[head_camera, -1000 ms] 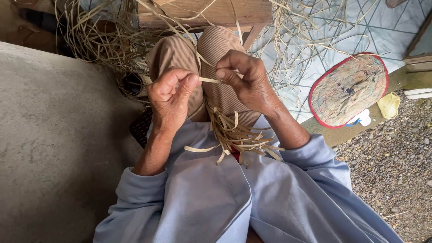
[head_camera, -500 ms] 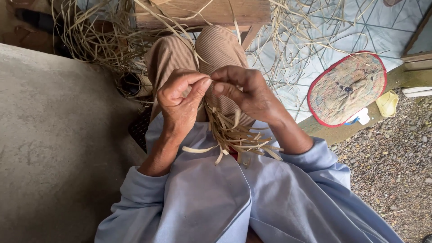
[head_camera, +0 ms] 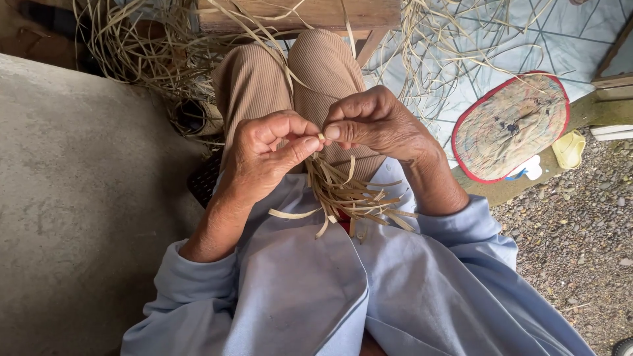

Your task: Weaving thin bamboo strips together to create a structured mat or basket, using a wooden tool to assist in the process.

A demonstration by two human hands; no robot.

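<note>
Here, in the head view, a strip (head_camera: 321, 137) is pinched between thumb and fingertips of the left hand (head_camera: 267, 155) and of the right hand (head_camera: 376, 125). Both hands' fingers are clamped together on it. A bundle (head_camera: 343, 194) of cut strips hangs just below the fingers, fanned over the shirt (head_camera: 297, 290).

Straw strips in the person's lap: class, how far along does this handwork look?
Done: a short bundle of cut strips hangs gathered below the hands. In hand: left hand and right hand pinch its top end together between fingertips. Left: heaps of loose straw lie unworked on the floor beyond the knees.
</note>
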